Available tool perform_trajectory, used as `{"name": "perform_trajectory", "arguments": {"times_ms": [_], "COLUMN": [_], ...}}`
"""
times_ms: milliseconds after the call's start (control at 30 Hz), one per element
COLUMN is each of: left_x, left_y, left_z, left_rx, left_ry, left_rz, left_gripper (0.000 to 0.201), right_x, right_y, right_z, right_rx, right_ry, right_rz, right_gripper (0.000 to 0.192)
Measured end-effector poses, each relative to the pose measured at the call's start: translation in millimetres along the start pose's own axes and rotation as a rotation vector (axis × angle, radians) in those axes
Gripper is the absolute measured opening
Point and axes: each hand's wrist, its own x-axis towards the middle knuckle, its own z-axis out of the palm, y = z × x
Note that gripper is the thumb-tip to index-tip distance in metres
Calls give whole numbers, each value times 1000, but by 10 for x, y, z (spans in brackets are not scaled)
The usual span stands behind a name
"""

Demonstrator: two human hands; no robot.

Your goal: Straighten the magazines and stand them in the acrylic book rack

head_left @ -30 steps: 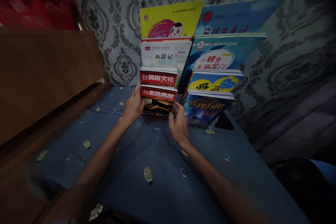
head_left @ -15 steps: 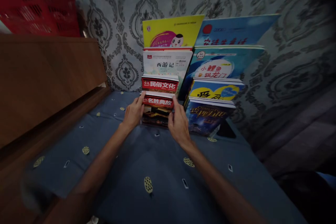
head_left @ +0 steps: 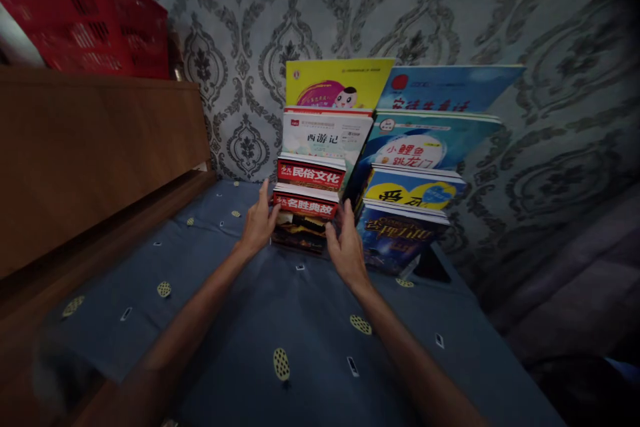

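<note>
My left hand [head_left: 257, 223] is at the left edge of the front red-titled book [head_left: 305, 205], fingers apart and thumb close to the cover. At that book's right edge is my right hand [head_left: 347, 250], also with fingers apart and thumb in front of the cover. I cannot tell whether either thumb still touches it. Directly behind stands another red-titled book [head_left: 311, 173], then a white book [head_left: 325, 135] and a taller yellow one [head_left: 340, 83]. All stand upright in stepped rows.
A second row on the right holds a dark blue book [head_left: 395, 237], a blue-and-yellow book [head_left: 415, 190], a teal book [head_left: 430, 140] and a tall blue book [head_left: 450, 87]. A dark flat object [head_left: 433, 263] lies beside it. Left stands a wooden cabinet [head_left: 100, 160] under a red basket [head_left: 100, 20].
My hands have opened away from the front book's sides, fingers spreading outward. The view has tilted up, so the books appear lower. The books keep their arrangement.
</note>
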Motion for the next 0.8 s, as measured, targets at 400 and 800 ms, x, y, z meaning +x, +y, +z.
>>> {"name": "perform_trajectory", "arguments": {"times_ms": [400, 800], "left_x": [25, 56], "left_y": [102, 94], "left_z": [6, -13], "left_rx": [135, 115], "left_ry": [-22, -29], "left_rz": [-89, -64], "left_gripper": [41, 42], "right_x": [13, -35], "right_y": [73, 80], "right_z": [192, 277], "right_rx": [46, 38], "right_ry": [64, 121], "right_rz": [67, 96], "right_gripper": [57, 62]}}
